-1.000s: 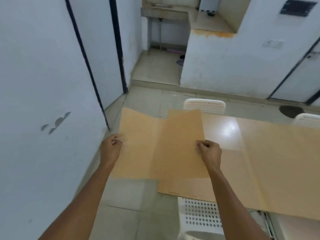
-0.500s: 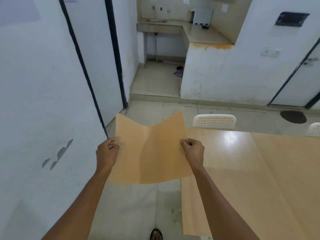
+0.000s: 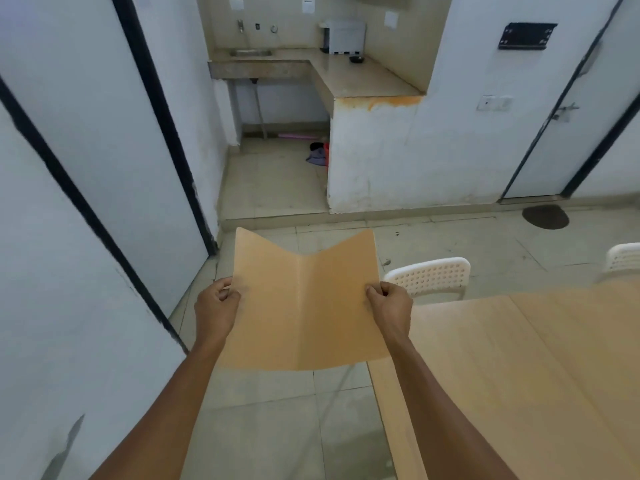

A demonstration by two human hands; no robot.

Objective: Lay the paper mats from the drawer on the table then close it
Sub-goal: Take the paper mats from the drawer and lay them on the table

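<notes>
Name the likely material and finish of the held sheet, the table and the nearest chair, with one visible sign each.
Paper mat: thin tan paper, matte; it keeps a centre crease. Table: probably light wood laminate, faint grain, slight sheen. Chair: white moulded plastic, judging by its perforated back.

No readable text

We find no words, numbers or brand marks that can be read: the pale sheets (image 3: 307,5) stuck high on the far wall are too blurred to make out, the black plate (image 3: 527,36) on the white wall at right shows only bolts, and the paper mat (image 3: 304,306) we hold carries no print.
</notes>
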